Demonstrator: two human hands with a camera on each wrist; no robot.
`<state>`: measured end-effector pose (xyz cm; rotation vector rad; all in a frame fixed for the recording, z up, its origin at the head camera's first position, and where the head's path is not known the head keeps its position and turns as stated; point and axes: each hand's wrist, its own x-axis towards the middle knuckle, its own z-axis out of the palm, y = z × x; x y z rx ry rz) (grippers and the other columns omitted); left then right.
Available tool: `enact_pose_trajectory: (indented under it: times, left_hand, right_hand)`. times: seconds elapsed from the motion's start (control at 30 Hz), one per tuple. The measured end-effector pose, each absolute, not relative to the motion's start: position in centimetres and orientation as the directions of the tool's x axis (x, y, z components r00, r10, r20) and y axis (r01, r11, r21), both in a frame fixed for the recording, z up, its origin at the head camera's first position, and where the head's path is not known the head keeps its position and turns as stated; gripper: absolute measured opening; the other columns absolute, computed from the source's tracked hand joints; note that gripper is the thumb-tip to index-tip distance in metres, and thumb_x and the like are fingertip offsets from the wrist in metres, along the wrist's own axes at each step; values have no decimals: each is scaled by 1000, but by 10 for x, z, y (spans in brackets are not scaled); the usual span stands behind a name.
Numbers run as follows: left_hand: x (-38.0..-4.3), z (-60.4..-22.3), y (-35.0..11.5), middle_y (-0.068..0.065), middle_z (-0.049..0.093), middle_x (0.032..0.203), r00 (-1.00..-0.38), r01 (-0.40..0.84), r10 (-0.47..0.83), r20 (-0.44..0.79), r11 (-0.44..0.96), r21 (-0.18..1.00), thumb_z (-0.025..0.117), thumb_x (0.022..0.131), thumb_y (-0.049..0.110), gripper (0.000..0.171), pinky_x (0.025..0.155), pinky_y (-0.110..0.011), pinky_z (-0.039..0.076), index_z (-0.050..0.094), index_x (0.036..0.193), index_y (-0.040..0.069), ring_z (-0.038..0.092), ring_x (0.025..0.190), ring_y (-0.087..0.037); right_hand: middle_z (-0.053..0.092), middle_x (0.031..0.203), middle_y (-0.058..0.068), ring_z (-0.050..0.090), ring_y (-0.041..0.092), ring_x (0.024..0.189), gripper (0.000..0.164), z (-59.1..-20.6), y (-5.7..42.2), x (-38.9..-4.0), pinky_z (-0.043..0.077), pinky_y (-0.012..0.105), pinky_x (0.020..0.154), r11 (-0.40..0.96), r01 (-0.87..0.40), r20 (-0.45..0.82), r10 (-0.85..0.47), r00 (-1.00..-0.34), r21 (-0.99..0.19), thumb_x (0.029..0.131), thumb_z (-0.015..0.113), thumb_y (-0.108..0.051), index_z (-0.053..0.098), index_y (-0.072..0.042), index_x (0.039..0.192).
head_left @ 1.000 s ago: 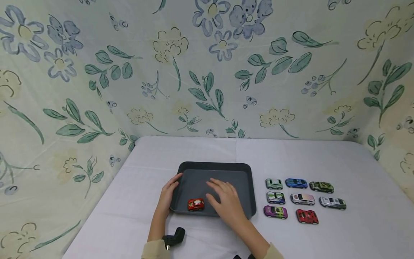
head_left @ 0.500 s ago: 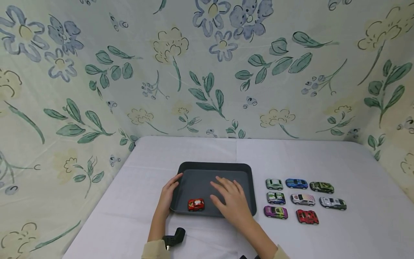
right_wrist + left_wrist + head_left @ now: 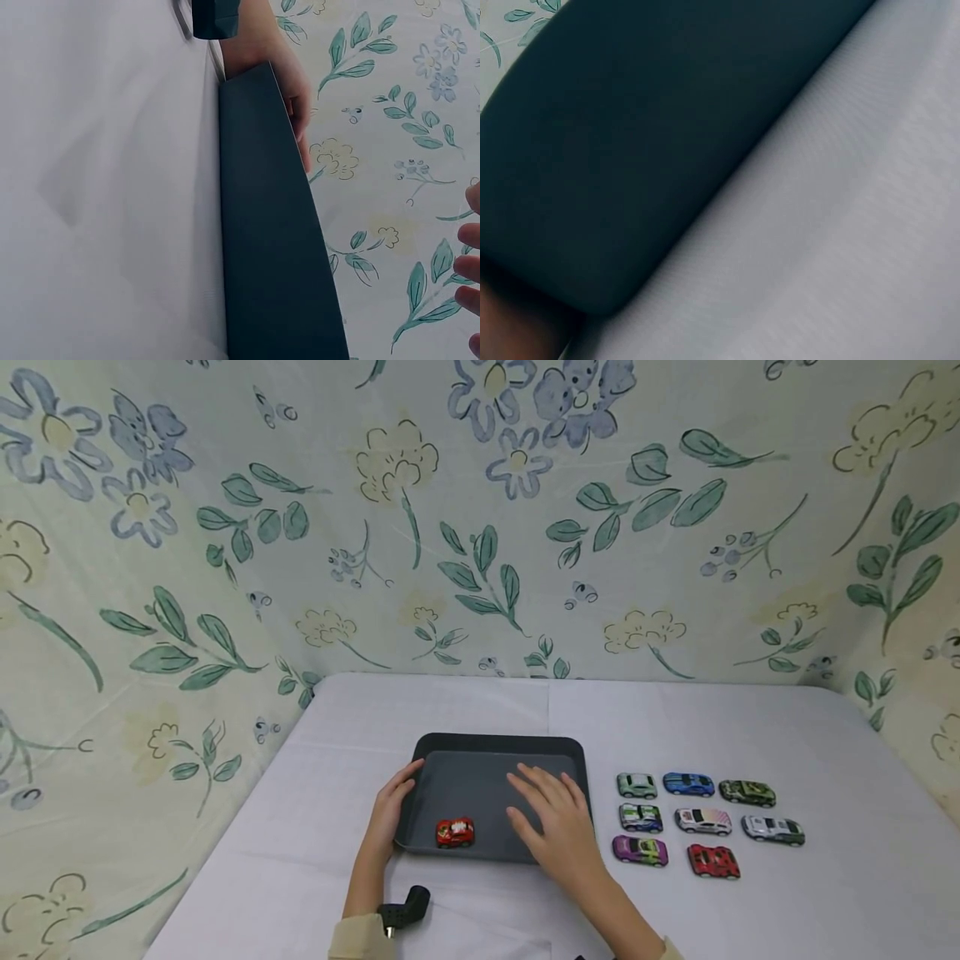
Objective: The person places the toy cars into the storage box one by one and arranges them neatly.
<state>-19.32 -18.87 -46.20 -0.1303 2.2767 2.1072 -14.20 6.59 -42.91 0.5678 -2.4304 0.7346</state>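
Observation:
A red toy car (image 3: 455, 832) sits in the front left of a dark grey rectangular tray (image 3: 480, 777). My left hand (image 3: 388, 810) holds the tray's left side, its fingertips over the rim. In the left wrist view the tray's dark wall (image 3: 652, 150) fills much of the picture, and only a blurred bit of that hand shows. Over the tray's right part hovers my right hand (image 3: 558, 827), fingers spread and nothing in them. Its fingertips (image 3: 469, 266) show at the edge of the right wrist view.
Several toy cars stand in rows right of the tray, among them a mint one (image 3: 637, 786), a blue one (image 3: 688, 784), a purple one (image 3: 640, 851) and a red one (image 3: 714, 862). White cloth (image 3: 825, 902) covers the table; a floral curtain (image 3: 480, 527) hangs behind.
My right hand has moved rightward across the tray, away from the red car inside it. The left hand, the tray and the cars have stayed put.

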Motion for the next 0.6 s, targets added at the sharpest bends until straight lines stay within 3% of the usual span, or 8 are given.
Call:
enact_pose_trajectory:
  times: [0.6]
  left_hand:
    - [-193, -462, -188, -8, 35, 146, -995, -92, -42, -88, 83, 992, 37, 96, 13, 38, 115, -48, 10, 48, 132, 9, 20, 140, -25]
  right_hand:
    - [52, 131, 5, 47, 27, 121, 44, -425, 94, -132, 25, 51, 104, 785, -501, 643, -177, -745, -365, 83, 62, -29, 56, -15, 124]
